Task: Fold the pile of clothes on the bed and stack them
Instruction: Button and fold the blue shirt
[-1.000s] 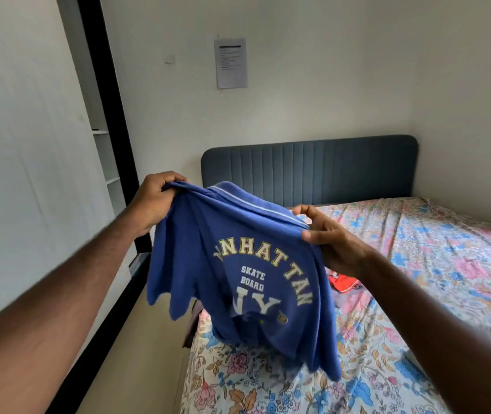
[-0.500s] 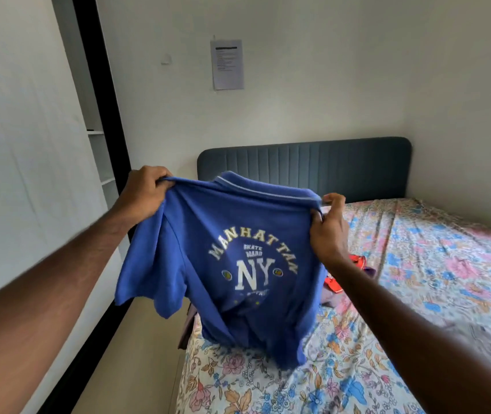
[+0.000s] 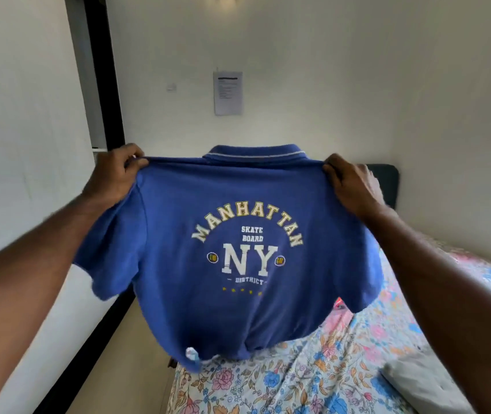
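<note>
Above the bed [image 3: 313, 380], the blue shirt [image 3: 238, 264] hangs spread wide — left hand [image 3: 112, 174] and right hand [image 3: 351, 183] each pinch a shoulder, likely to straighten it flat before laying it down for folding.

Both arms are reaching forward and up, spread wide apart. The left hand [image 3: 115, 174] is pinching one shoulder of the blue shirt [image 3: 238, 249]; the right hand [image 3: 350, 185] is pinching the other, each grip curled over the seam.
</note>
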`<state>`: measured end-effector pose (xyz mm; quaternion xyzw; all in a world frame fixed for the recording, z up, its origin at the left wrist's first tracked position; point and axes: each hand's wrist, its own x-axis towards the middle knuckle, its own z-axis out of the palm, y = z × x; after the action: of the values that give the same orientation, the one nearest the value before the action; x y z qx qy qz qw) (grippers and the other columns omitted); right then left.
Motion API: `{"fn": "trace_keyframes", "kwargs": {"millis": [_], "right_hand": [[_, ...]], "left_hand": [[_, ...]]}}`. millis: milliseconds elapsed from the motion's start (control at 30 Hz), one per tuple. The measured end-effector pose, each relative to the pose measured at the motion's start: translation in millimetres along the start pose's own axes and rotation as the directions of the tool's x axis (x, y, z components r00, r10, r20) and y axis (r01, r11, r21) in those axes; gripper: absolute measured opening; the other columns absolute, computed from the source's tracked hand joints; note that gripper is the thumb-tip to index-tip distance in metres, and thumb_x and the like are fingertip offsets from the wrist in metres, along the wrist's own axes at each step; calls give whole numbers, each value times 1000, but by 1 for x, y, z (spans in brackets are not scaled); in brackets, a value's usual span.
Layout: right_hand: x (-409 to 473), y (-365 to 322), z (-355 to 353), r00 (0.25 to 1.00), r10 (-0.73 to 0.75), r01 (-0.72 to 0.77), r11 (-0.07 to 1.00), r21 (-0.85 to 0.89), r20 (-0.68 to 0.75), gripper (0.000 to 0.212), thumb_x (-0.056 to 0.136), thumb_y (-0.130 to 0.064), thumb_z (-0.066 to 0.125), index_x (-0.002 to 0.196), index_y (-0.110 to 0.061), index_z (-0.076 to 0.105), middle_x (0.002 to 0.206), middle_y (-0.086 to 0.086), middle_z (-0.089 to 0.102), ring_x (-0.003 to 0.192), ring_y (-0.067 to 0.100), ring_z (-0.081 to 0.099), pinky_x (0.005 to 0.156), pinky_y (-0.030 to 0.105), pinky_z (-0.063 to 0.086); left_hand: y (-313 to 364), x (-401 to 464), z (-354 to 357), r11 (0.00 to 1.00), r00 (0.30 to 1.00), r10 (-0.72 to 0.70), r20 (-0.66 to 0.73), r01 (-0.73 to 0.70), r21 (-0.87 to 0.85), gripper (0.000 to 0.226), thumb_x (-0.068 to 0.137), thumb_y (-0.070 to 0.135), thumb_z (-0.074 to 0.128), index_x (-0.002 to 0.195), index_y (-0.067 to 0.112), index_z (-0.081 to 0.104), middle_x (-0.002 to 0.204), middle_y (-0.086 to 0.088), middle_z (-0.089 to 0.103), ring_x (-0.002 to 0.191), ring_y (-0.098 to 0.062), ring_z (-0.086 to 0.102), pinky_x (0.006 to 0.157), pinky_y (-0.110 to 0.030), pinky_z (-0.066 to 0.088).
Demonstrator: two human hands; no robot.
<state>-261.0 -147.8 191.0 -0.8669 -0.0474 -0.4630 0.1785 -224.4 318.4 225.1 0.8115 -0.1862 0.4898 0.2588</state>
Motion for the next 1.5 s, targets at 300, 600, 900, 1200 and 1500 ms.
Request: {"fn": "trace_keyframes", "kwargs": {"millis": [300, 600, 900, 1200, 1500], "right_hand": [[10, -20, -75, 969, -26, 35, 999, 35, -246, 58, 98, -61, 52, 66, -13, 51, 63, 13, 59, 64, 39, 56, 57, 36, 38], [88, -64, -222, 879, -325, 367, 928, 60, -350, 65, 97, -49, 63, 55, -5, 42, 53, 14, 29, 59, 14, 27, 64, 39, 33], [23, 15, -112, 962, -255, 261, 964, 58, -99, 61, 97, -56, 52, 55, -14, 40, 46, 1, 41, 50, 12, 38, 58, 40, 41], [-166, 125, 92, 948, -142, 169, 983, -73, 285, 57, 98, -70, 31, 62, -26, 43, 61, 5, 63, 63, 34, 66, 54, 37, 45], [-215, 190, 206, 896, -240, 305, 944, -123, 374, 36, 103, -56, 32, 101, -29, 55, 75, -3, 72, 57, 30, 67, 42, 31, 43]], "left_hand": [[38, 17, -56, 999, 979, -12, -205, 5, -35, 14, 101, 11, 55, 94, 3, 64, 79, -14, 65, 69, -12, 56, 69, -27, 39], [101, 76, -160, 796, 987, -130, 93, 160, -584, 21, 103, 17, 55, 85, 21, 65, 64, 16, 69, 56, 5, 62, 56, -11, 53], [58, 9, -48, 848, 964, -154, 215, 241, -471, 35, 103, 12, 55, 76, 25, 72, 66, 18, 64, 64, 8, 54, 65, -7, 44], [-47, -175, 158, 901, 855, -279, 436, 390, -188, 27, 99, 9, 60, 79, 27, 59, 65, 16, 60, 60, 0, 49, 67, -22, 42], [-94, -266, 261, 947, 835, -249, 491, 315, -56, 12, 103, 11, 53, 105, 14, 64, 89, 9, 64, 85, -13, 62, 80, -24, 41]]}}
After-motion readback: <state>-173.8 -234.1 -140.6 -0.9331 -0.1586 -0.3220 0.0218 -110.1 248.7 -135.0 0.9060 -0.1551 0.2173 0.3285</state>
